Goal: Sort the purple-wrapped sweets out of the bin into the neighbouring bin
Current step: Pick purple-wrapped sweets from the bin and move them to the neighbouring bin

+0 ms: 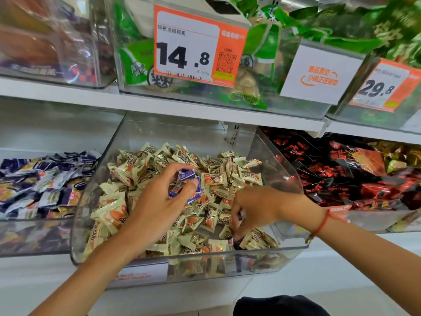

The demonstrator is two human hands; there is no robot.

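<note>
A clear plastic bin (282, 249) in the middle of the shelf holds several cream-and-gold wrapped sweets (230, 169). My left hand (157, 201) is inside it and grips a few purple-wrapped sweets (189, 181) between thumb and fingers. My right hand (257, 208) reaches down into the sweets near the bin's front, its fingertips pinching a dark purple sweet (238, 242) that is partly hidden. The neighbouring bin (27, 238) on the left is filled with purple-and-white wrapped sweets (45, 179).
A bin of red-and-black packets (341, 174) stands to the right. The shelf above carries bins of green packets (268, 42) with price tags (196, 44) hanging over the middle bin. A white shelf edge (159, 106) runs overhead.
</note>
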